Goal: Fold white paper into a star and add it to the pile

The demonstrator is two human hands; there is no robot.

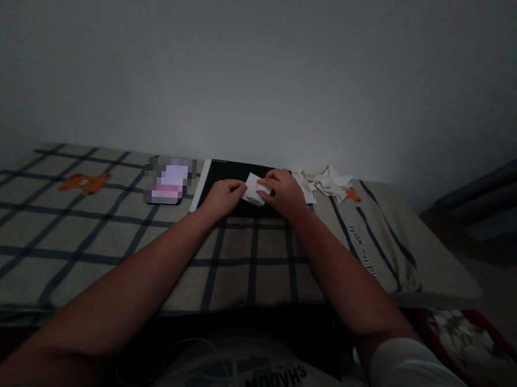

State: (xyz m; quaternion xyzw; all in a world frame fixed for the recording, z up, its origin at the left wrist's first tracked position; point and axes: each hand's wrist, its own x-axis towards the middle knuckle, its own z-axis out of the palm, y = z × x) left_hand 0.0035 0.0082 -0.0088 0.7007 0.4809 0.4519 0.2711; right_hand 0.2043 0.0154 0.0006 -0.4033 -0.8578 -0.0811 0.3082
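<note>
left hand [227,196] pinching a small white paper [252,187] by its edge, right hand [287,192] loosely curled, gripping the other side, over a black sheet [227,173]

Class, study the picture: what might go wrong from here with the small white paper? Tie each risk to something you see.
1. The paper might crease or tear if the hands pull unevenly: the left hand and right hand both have fingers on it.
2. The right hand could brush the crumpled paper close beside it.
3. The black mat could shift, since it lies on cloth.
</note>
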